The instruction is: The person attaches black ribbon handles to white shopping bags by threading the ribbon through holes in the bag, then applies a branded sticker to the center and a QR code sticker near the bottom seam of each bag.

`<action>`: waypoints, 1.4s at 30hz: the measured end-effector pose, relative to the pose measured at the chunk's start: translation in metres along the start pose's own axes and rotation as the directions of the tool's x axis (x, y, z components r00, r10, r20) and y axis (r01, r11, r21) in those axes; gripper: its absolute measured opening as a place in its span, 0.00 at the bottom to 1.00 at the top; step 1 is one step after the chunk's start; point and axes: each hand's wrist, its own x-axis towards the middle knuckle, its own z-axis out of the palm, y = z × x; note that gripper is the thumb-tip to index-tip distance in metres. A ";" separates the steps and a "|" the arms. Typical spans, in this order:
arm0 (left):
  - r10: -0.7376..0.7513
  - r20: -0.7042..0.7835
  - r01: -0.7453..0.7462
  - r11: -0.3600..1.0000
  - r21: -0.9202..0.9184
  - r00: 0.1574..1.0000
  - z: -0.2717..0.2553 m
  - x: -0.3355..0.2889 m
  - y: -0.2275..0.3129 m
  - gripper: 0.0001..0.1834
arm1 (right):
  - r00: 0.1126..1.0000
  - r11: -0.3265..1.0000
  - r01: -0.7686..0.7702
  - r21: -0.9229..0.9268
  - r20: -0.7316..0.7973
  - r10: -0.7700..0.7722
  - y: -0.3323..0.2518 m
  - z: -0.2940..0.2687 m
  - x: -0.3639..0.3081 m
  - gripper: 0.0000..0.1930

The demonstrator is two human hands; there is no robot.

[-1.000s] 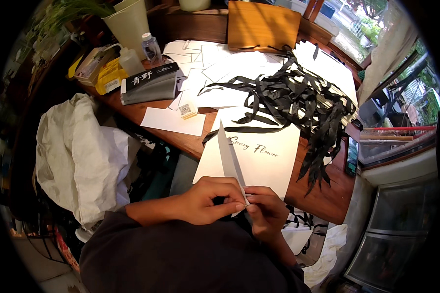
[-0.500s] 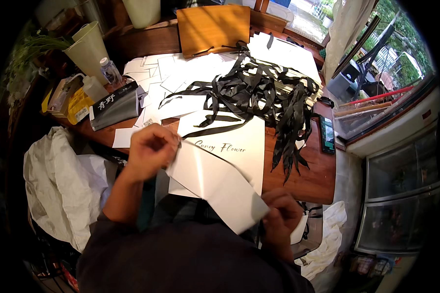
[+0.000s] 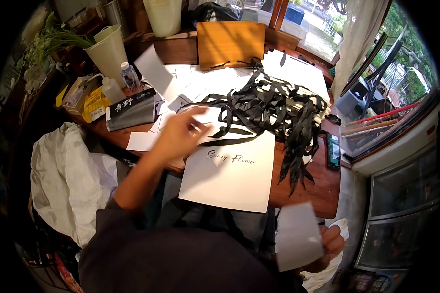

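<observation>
While your right hand [image 3: 331,241] grasps the white sheet [image 3: 298,238], avoid creasing it; your blurred left hand [image 3: 181,133] appears empty, its fingers parted.

This seems to be a small workroom, with signs of both a home and a flower shop; which one is unclear. Just right of the left hand [image 3: 183,132], black ribbons [image 3: 269,100] heap over white paper on a wooden table [image 3: 303,205], and a flat paper bag [image 3: 230,185] with black lettering lies between the hands. Beyond the left hand, to its left, green stems [image 3: 56,41] stand by a tall cream bucket [image 3: 108,49]. Homelier are the window [image 3: 322,34] and pale curtain [image 3: 354,44], far beyond the right hand [image 3: 330,244]. Right of that hand is a glass-fronted cabinet [image 3: 401,195].
</observation>
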 end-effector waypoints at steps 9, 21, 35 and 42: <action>0.623 0.298 -0.498 0.770 -0.399 0.724 0.014 -0.113 0.055 0.58 | 0.803 0.972 0.004 0.233 0.579 -0.142 -0.024 0.074 0.029 0.09; 0.606 0.067 -0.547 0.755 -0.363 0.792 -0.010 -0.139 0.015 0.61 | 0.841 0.901 0.089 0.424 0.453 -0.297 -0.038 0.119 0.031 0.09; 0.780 -0.213 -0.783 0.616 0.087 0.589 -0.003 -0.125 0.032 0.21 | 0.800 0.848 0.377 0.374 0.330 -0.501 -0.050 0.142 0.024 0.11; 0.557 -0.522 -0.536 0.818 0.209 0.646 -0.037 -0.132 -0.006 0.14 | 0.827 0.905 0.360 0.228 0.370 -0.423 0.023 0.158 0.029 0.12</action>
